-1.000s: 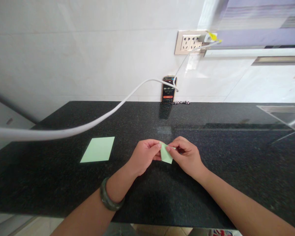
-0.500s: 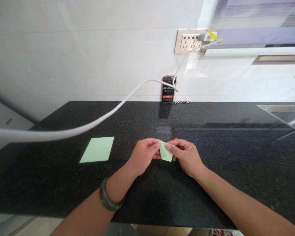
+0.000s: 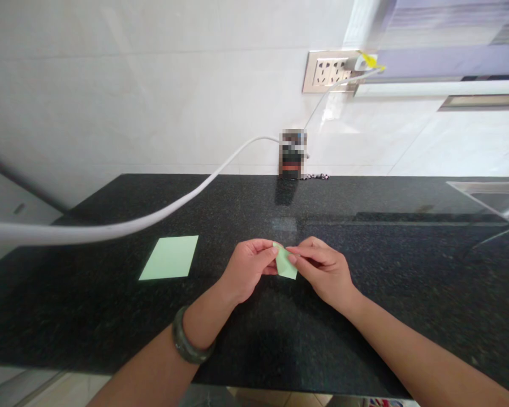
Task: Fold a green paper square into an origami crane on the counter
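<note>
A small folded piece of light green paper [image 3: 285, 267] is held between both hands above the dark counter. My left hand [image 3: 251, 265] pinches its upper left corner between thumb and fingers. At its right edge, the thumb and index finger of my right hand [image 3: 322, 267] close on the paper; its other fingers are curled. A flat green sheet [image 3: 169, 258] lies on the counter to the left of my left hand, touched by neither hand. A green bangle [image 3: 187, 339] circles my left wrist.
The black speckled counter [image 3: 110, 316] meets a white tiled wall. A phone [image 3: 292, 161], its screen blurred, leans there. A white cable [image 3: 186, 196] crosses the view from the left. The wall socket [image 3: 326, 72] is above; a sink [image 3: 496, 198] lies at the right.
My right hand has turned slightly and shifted right, and its index finger and thumb now pinch the paper's right edge. My left hand keeps its hold.
</note>
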Demonstrator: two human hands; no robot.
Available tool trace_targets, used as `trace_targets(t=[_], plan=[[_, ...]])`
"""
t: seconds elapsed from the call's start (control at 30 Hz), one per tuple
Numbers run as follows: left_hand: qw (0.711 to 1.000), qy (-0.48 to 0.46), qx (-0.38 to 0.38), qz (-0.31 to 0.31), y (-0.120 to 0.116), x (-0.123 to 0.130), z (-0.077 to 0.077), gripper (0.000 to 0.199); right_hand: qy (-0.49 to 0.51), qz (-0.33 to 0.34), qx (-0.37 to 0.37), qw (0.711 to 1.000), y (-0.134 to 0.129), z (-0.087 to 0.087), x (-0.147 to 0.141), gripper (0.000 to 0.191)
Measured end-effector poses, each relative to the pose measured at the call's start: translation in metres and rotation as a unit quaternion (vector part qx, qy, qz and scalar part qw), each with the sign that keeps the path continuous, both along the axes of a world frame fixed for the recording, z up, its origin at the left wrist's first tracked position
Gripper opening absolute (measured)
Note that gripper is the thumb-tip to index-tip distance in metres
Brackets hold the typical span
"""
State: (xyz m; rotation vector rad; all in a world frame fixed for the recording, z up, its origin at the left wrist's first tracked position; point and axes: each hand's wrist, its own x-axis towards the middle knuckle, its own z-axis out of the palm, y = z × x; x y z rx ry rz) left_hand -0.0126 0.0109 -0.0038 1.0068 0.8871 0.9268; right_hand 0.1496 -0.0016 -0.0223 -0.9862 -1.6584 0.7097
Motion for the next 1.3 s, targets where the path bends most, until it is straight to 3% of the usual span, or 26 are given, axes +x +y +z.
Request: trace_targets(t=[0.1, 0.23, 0.37, 0.57, 0.83, 1.13, 1.2, 1.3], plan=[[1.0, -0.005, -0.01, -0.006, 0.0, -0.001, 0.001, 0.019, -0.113, 0.022, 0.12, 0.986, 0.001, 0.002, 0.008, 0.027], [1.0, -0.004, -0.017, -0.01, 0.001, -0.002, 0.002, 0.018, -0.24, 0.038, 0.208, 0.947, 0.005, 0.005, 0.016, 0.027], [1.0, 0.007, -0.023, -0.019, 0.001, -0.003, 0.001, 0.019, -0.318, 0.06, 0.224, 0.919, 0.007, 0.011, 0.018, 0.024], [0.999, 0.004, -0.042, -0.019, 0.002, -0.003, -0.001, 0.02, -0.379, 0.088, 0.188, 0.902, 0.007, 0.02, 0.019, 0.026], [0.997, -0.026, -0.069, -0.022, 0.004, -0.004, -0.002, 0.02, -0.341, 0.106, 0.163, 0.92, 0.006, 0.023, 0.018, 0.027], [0.999, 0.011, -0.037, 0.022, 0.004, 0.0, -0.007, 0.026, -0.401, 0.108, 0.165, 0.895, 0.007, 0.019, 0.018, 0.032], [0.999, 0.011, -0.03, 0.034, 0.004, 0.0, -0.008, 0.025, -0.366, 0.115, 0.154, 0.911, 0.006, 0.018, 0.016, 0.031], [0.999, 0.007, -0.015, 0.05, 0.003, 0.001, -0.006, 0.023, -0.23, 0.111, 0.082, 0.963, 0.005, 0.017, 0.012, 0.025]])
